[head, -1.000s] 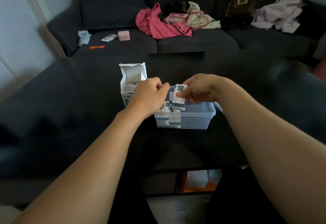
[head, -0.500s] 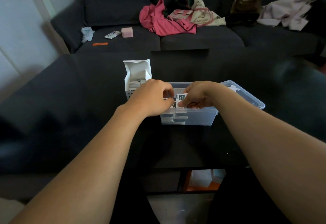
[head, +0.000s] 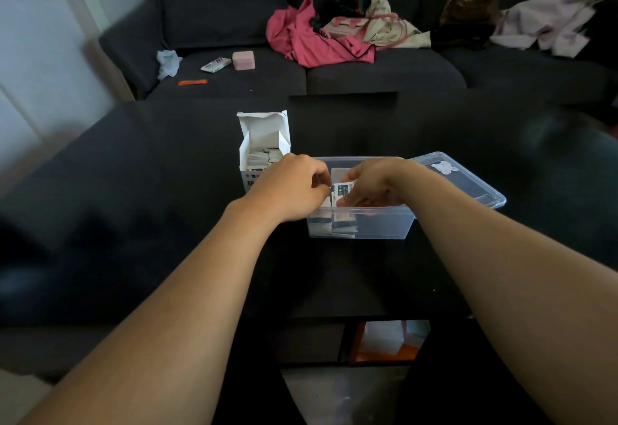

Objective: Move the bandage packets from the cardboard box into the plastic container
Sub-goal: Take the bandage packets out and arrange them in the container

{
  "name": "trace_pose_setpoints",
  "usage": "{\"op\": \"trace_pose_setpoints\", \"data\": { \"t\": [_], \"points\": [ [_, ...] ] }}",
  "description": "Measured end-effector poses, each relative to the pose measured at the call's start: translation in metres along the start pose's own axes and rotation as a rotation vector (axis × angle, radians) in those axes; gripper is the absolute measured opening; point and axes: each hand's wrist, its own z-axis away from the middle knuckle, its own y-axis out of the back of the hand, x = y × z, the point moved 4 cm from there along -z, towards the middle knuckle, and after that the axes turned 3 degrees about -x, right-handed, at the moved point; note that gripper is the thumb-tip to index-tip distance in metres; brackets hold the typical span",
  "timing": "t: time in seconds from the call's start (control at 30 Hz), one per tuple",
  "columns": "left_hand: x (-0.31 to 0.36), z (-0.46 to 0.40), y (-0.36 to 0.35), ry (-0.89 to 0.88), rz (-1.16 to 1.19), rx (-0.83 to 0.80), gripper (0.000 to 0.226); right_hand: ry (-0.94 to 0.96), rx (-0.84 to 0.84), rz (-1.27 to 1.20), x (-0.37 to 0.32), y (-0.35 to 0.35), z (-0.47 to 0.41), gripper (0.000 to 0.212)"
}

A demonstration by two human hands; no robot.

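A white cardboard box [head: 264,143] stands open on the black table, with several bandage packets showing inside it. Right of it sits a clear plastic container [head: 378,227] holding more packets [head: 342,224] at its left end. My right hand [head: 371,183] pinches a white bandage packet [head: 342,189] over the container's left part. My left hand [head: 294,190] is curled beside it, thumb and fingertips touching that packet's left edge.
The container's clear lid [head: 468,183] leans behind its right end. The black table [head: 200,224] has an open shelf below with an orange-and-white item [head: 388,341]. Beyond stands a dark sofa [head: 368,70] strewn with pink clothes [head: 311,40], bags and small items.
Both hands lowered with the packet from above the container to its rim. The camera view shifted, bringing the lid into sight.
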Motion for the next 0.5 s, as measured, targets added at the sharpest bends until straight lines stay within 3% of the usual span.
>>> {"op": "trace_pose_setpoints", "data": {
  "t": [0.5],
  "points": [
    [-0.0003, -0.0017, -0.0009, 0.0, 0.013, 0.015, 0.018, -0.027, 0.05, 0.078, -0.0095, -0.0028, 0.0052, 0.051]
  ]
}}
